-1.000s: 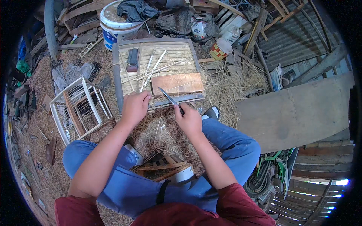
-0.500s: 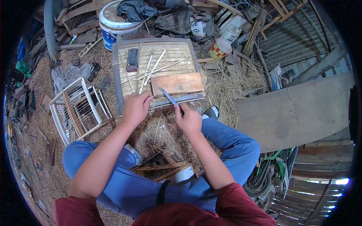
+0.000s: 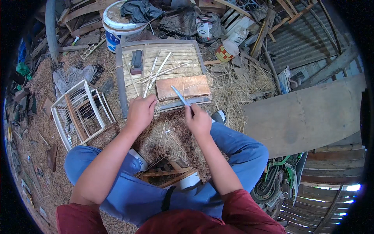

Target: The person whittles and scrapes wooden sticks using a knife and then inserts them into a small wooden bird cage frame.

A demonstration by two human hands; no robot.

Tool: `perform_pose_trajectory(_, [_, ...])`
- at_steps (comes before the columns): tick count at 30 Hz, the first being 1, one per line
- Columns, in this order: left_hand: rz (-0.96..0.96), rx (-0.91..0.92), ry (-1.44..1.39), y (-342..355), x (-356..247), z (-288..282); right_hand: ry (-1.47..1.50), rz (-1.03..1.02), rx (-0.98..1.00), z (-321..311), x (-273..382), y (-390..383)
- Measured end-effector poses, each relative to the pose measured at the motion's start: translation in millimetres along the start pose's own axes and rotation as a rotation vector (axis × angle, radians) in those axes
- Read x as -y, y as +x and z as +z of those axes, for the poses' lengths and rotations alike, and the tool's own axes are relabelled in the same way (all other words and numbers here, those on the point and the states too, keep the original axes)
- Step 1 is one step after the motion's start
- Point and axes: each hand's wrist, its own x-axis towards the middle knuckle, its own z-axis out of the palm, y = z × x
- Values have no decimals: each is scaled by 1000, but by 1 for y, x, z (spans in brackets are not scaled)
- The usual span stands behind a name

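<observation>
My right hand (image 3: 198,119) is closed round the handle of a knife (image 3: 179,94), its blade pointing up and left over a reddish wooden board (image 3: 187,85). My left hand (image 3: 141,110) pinches the end of a thin wooden strip (image 3: 164,97) that reaches right, across the board and beneath the blade. The board lies on the near right part of a low slatted work surface (image 3: 180,50). Several pale strips (image 3: 159,69) are scattered left of the board. Behind them rests a dark block with a reddish end (image 3: 136,62).
A wooden cage frame with wire bars (image 3: 80,113) stands at the left. Beyond the work surface are a white bucket (image 3: 117,27) and a red-and-yellow can (image 3: 227,50). Straw and shavings (image 3: 231,89) cover the ground. A large flat sheet (image 3: 304,117) is at the right, with a motorcycle (image 3: 272,179) below.
My right hand and the knife have moved a little to the right, along the strip. My left hand has stayed nearly in place.
</observation>
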Motion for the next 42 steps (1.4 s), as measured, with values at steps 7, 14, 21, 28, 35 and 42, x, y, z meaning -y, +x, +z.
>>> perform_pose_trajectory(7, [31,-13,16,-1,-2,-3,1,-15,6,-7,-2,3])
perform_pose_trajectory(14, [64,1,36,-1,-2,-4,-53,69,-29,-5,-14,14])
perform_pose_trajectory(21, [83,-29,31,-2,3,0,-39,8,-22,-7,-37,25])
perform_pose_trajectory(28, [61,-42,18,-5,6,-1,-16,-165,45,-10,-9,1])
perform_pose_trajectory(35, [54,-60,-35,-9,5,1,59,-120,104,-8,15,-13])
perform_pose_trajectory(42, [5,-45,-36,-13,7,3,26,-166,99,-6,20,-15])
